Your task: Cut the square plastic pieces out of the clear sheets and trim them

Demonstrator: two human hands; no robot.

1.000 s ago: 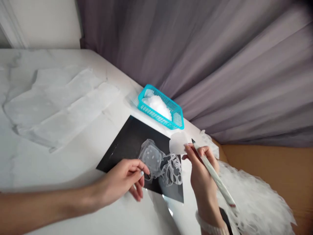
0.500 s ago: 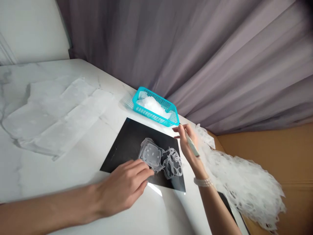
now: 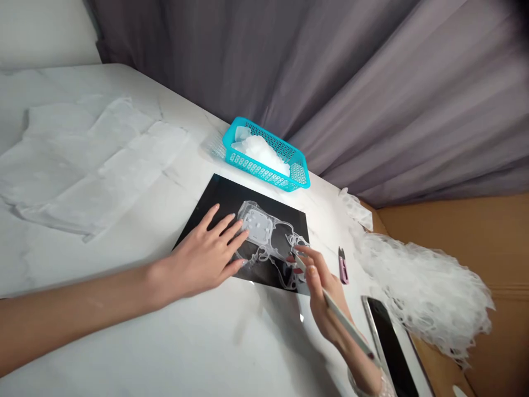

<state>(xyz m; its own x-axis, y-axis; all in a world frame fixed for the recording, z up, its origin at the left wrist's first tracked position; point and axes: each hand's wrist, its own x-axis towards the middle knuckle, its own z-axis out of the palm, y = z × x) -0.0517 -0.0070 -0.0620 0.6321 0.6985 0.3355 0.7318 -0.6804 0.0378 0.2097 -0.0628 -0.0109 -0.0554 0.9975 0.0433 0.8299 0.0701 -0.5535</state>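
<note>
My left hand lies flat with its fingers spread, its fingertips on the left edge of a translucent white cut-out sheet. This sheet lies on a black mat, and loose looping strips trail from it to the right and towards me. Held like a pen in my right hand is a slim pale pen-like tool. Its tip points at the strips near the mat's right side. Fingers partly hide the tip, so whether it touches them I cannot tell.
A blue basket of white pieces stands behind the mat. Purple thread snips, a phone and a big heap of white scraps lie on the right. Thin white sheets spread across the left of the table. A grey curtain hangs behind.
My left hand has gone from pinched fingers at the sheet's near edge to lying flat. My right hand has come down to the strips, which are now spread wider. The view has shifted, showing snips and phone.
</note>
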